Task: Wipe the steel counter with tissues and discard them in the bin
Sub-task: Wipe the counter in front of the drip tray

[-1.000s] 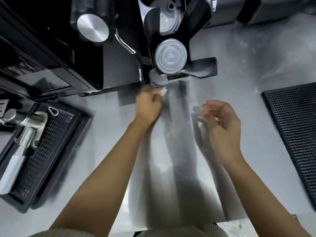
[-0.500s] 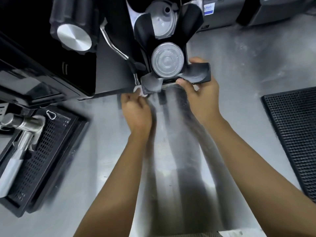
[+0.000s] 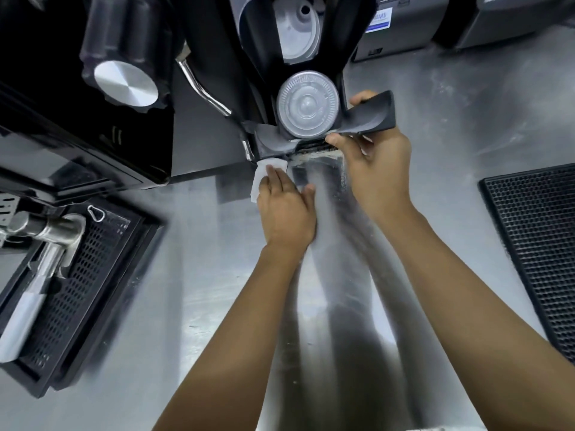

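Note:
A white tissue (image 3: 260, 178) lies flat on the steel counter (image 3: 193, 306) at the foot of a black lid dispenser (image 3: 367, 121). My left hand (image 3: 284, 209) presses on the tissue with its fingers stretched out. My right hand (image 3: 375, 164) grips the dispenser's right base wing, thumb under it and fingers over the far edge, and the base is tipped up off the counter. A strip of pale crumbs (image 3: 314, 155) shows under the raised base. No bin is in view.
A black coffee machine (image 3: 93, 126) stands at the back left. A black perforated drip tray (image 3: 77, 284) with a steel portafilter (image 3: 43, 259) sits at the left. A black rubber bar mat (image 3: 538, 253) lies at the right. Dark appliances (image 3: 404, 23) line the back.
My right hand reached forward from mid-air and took hold of the dispenser's base wing, lifting it. My left hand slid the tissue left along the foot of the dispenser.

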A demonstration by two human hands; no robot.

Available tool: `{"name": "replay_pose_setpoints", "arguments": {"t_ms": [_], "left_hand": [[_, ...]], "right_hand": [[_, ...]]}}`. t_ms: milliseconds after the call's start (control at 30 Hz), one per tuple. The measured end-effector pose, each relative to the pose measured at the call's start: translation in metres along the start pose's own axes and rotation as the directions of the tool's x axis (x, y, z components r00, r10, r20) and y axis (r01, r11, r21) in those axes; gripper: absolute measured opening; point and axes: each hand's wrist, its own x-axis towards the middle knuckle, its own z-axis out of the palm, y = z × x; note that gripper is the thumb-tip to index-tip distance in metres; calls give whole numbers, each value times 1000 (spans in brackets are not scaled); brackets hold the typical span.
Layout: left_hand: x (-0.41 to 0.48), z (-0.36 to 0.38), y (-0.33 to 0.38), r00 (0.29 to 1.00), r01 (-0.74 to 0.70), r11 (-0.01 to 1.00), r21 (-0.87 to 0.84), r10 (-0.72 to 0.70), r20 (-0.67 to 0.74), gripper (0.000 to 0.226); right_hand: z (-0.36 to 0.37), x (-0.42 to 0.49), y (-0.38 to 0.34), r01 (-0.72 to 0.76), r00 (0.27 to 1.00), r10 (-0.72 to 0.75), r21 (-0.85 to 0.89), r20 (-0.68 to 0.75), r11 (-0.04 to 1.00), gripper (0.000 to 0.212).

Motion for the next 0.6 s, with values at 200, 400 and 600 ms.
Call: {"name": "replay_pose_setpoints", "arguments": {"t_ms": [200,400,600], "left_hand": [[13,5,29,996,43,999,3,-43,75,74],[31,22,52,985,16,1000,3,-17,170,79],[31,32,71,980,-114,993,-16,115,163,80]], "right_hand": [[0,1,-4,-5,1000,5,23,19,1000,41],[-3,3,-9,-7,999,7,9,41,1000,41],[-6,5,-12,-27,998,28,-13,55,1000,41]]}}
